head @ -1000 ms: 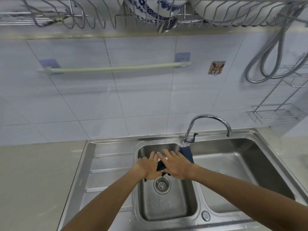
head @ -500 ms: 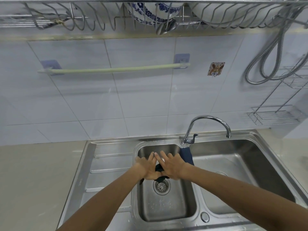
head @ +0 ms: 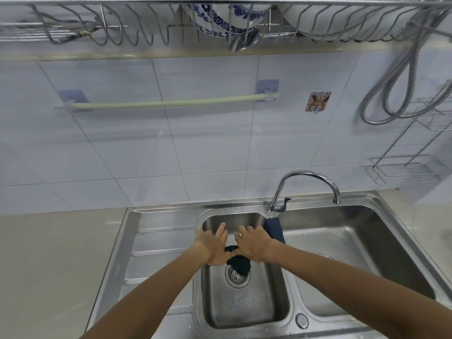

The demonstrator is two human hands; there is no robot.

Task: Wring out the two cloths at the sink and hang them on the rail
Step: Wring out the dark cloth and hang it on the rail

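Both hands, left hand (head: 212, 245) and right hand (head: 254, 244), press a dark balled cloth (head: 238, 261) between the palms, fingers splayed, above the drain (head: 236, 276). Second cloth (head: 274, 228) drapes right of it. Wringing underway; next probably carry to rail (head: 168, 103).

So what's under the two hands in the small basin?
A bunched dark cloth pressed between left hand and right hand, hanging above the drain strainer. The hands cover most of the cloth.
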